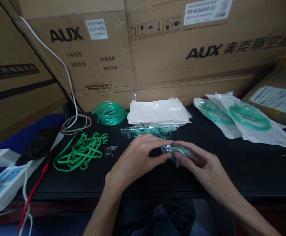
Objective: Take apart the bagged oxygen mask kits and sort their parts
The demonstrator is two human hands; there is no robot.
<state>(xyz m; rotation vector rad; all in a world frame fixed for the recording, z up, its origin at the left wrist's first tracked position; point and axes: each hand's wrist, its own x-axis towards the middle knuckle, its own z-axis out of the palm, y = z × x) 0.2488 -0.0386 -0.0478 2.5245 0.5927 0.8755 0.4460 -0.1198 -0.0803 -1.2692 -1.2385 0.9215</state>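
My left hand (140, 157) and my right hand (199, 164) meet over the black table (243, 167), both pinching a clear green plastic face mask (178, 150). A thin metal strip on the mask sits between my fingertips. Just behind it a stack of more clear masks (148, 131) lies on the table. A heap of green elastic straps (81, 152) and a few small metal clips (110, 150) lie to the left of my left hand.
A coil of green tubing (110, 113) and a pile of empty clear bags (157, 112) lie at the back. Packed bags with tubing (243, 121) are at the right. Large cardboard boxes (182, 49) wall the back. White and red cables (32, 193) hang at the left.
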